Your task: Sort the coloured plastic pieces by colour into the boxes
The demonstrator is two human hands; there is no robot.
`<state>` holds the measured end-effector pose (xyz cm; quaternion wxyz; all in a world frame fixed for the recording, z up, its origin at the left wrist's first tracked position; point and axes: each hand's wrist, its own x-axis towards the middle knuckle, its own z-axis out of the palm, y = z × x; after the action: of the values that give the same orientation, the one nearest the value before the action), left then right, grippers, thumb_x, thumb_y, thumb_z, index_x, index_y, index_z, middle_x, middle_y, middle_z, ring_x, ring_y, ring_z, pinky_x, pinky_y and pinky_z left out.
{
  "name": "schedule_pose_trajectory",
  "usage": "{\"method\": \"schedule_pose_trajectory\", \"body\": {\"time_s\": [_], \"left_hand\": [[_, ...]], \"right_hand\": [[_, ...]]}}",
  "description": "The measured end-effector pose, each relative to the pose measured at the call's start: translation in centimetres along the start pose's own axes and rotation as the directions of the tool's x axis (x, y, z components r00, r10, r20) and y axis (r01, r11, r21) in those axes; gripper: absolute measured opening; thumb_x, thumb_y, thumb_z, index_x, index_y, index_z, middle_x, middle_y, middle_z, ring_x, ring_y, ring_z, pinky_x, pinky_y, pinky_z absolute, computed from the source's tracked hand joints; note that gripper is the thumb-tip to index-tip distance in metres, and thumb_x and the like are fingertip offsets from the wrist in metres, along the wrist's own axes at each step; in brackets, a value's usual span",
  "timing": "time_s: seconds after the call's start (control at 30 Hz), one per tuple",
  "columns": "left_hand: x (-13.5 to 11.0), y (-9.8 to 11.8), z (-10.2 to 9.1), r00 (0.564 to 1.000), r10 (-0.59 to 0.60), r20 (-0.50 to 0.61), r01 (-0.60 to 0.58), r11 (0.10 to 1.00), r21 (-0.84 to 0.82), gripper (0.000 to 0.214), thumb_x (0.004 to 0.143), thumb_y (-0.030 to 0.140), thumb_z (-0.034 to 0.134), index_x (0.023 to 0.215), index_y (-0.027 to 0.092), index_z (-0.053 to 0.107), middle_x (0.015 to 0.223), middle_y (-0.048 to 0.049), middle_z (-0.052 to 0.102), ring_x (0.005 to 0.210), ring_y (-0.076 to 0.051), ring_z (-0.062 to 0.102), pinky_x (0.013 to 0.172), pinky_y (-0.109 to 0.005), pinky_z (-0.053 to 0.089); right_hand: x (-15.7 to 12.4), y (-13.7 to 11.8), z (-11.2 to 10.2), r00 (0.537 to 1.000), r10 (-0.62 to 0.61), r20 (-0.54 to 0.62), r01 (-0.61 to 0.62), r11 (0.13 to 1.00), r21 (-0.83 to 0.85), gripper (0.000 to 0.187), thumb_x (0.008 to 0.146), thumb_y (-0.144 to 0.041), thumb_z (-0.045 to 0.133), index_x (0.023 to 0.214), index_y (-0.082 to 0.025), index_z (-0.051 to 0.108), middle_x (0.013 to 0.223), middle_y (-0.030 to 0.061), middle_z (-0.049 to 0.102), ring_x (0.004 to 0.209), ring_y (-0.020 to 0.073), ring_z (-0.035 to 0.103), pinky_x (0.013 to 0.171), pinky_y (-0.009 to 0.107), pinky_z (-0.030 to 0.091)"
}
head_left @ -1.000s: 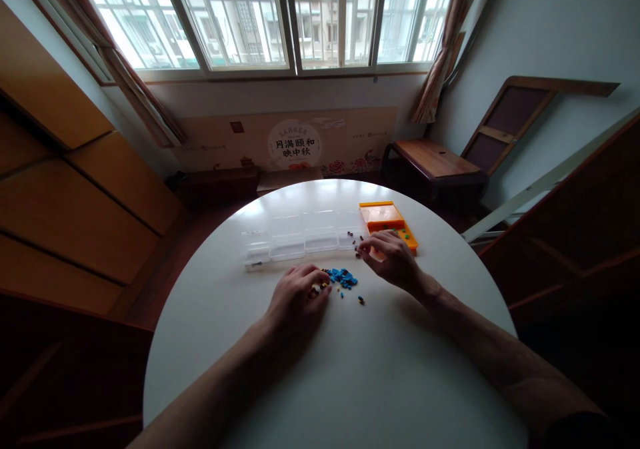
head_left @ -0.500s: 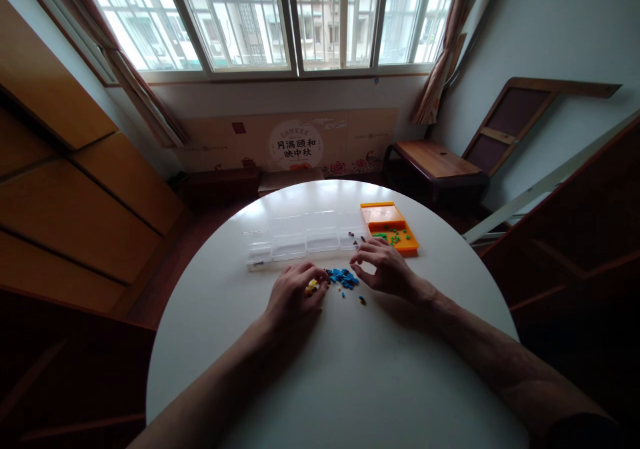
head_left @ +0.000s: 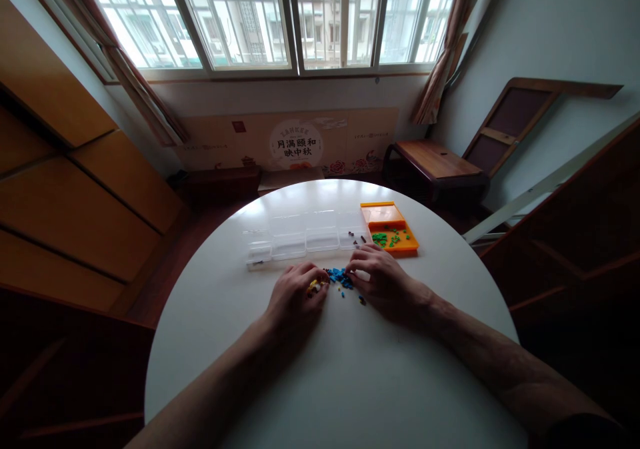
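So in the head cam, the left hand [head_left: 297,294] is half curled with its palm side down, thumb and fingers arched around a little heap of tiny yellow and brown pieces [head_left: 314,288]; you can see some of them through the gap, but I can't tell if it's actually pinching one or just corralling them. The right hand [head_left: 385,277] is curled too, its thumb and forefinger tips close together at the right edge of a loose pile of small bright blue pieces [head_left: 339,277]. Looks like it's touching the pile, though the fingers cover that spot, so can't say whether a piece is gripped. The blue pile sits between the two hands, right beside the yellow and brown heap, all of it on a round, glossy white table [head_left: 330,382]. A couple of small strays lie on the near side of the pile, incl. a dark-and-yellow bit [head_left: 362,300] under the right hand. Beyond the hands there's a long, clear plastic compartment box [head_left: 290,247], with a few small dark pieces [head_left: 351,234] at its right end. Just right of that is an open orange plastic box [head_left: 411,250] with little green pieces [head_left: 380,240] scattered inside.
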<state>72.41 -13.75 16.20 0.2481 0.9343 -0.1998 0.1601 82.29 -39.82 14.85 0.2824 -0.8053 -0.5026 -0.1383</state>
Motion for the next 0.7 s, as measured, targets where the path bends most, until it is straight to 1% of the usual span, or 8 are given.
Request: {"method": "schedule_pose_trajectory", "body": {"time_s": [0.23, 0.37, 0.5, 0.57, 0.7], "left_hand": [[0.03, -0.05, 0.05, 1.0, 0.025, 0.006, -0.025, 1.0, 0.011, 0.008, 0.098, 0.023, 0.068, 0.103, 0.025, 0.074, 0.104, -0.0028, 0.077, 0.095, -0.022, 0.072, 0.091, -0.038, 0.052], [-0.01, -0.09, 0.18, 1.0, 0.027, 0.01, -0.027, 1.0, 0.007, 0.009, 0.098, 0.023, 0.068, 0.104, 0.026, 0.074, 0.105, -0.0031, 0.077, 0.096, -0.022, 0.072, 0.091, -0.038, 0.052], [-0.07, -0.22, 0.28, 1.0, 0.029, 0.003, -0.029, 1.0, -0.002, 0.007, 0.1, 0.026, 0.068, 0.104, 0.026, 0.074, 0.105, -0.003, 0.077, 0.096, -0.022, 0.072, 0.091, -0.038, 0.051], [-0.07, -0.21, 0.29, 0.999, 0.037, -0.005, -0.037, 0.999, -0.008, 0.008, 0.102, 0.03, 0.068, 0.104, 0.026, 0.075, 0.105, -0.0029, 0.077, 0.096, -0.021, 0.073, 0.092, -0.038, 0.051], [0.03, 0.05, 0.34, 0.997, 0.061, -0.042, -0.063, 0.998, -0.032, 0.013, 0.104, 0.037, 0.069, 0.105, 0.027, 0.077, 0.104, -0.0034, 0.079, 0.094, -0.021, 0.074, 0.091, -0.037, 0.051]], "right_hand": [[-0.04, -0.32, 0.47, 1.0, 0.025, -0.007, -0.025, 0.999, 0.026, 0.003, 0.099, -0.025, 0.077, 0.1, -0.026, 0.079, 0.097, 0.0037, 0.075, 0.094, 0.022, 0.066, 0.099, 0.04, 0.05], [0.02, -0.31, 0.63, 1.0, 0.026, -0.013, -0.026, 0.999, 0.04, 0.003, 0.1, -0.026, 0.076, 0.098, -0.026, 0.078, 0.097, 0.0036, 0.075, 0.093, 0.0218, 0.064, 0.096, 0.039, 0.05], [0.19, -0.37, 0.37, 1.0, -0.01, -0.022, 0.011, 0.998, 0.064, 0.004, 0.1, -0.027, 0.075, 0.098, -0.026, 0.077, 0.096, 0.0039, 0.075, 0.091, 0.0217, 0.065, 0.097, 0.04, 0.05], [0.34, -0.54, 0.2, 0.998, -0.03, -0.048, 0.034, 0.995, 0.098, 0.004, 0.101, -0.028, 0.075, 0.099, -0.026, 0.077, 0.096, 0.0043, 0.075, 0.09, 0.0218, 0.066, 0.098, 0.041, 0.051], [0.64, -0.92, 0.1, 0.992, -0.057, -0.112, 0.076, 0.982, 0.174, 0.005, 0.103, -0.028, 0.074, 0.103, -0.027, 0.079, 0.094, 0.0039, 0.076, 0.087, 0.0209, 0.068, 0.094, 0.041, 0.051]]}}
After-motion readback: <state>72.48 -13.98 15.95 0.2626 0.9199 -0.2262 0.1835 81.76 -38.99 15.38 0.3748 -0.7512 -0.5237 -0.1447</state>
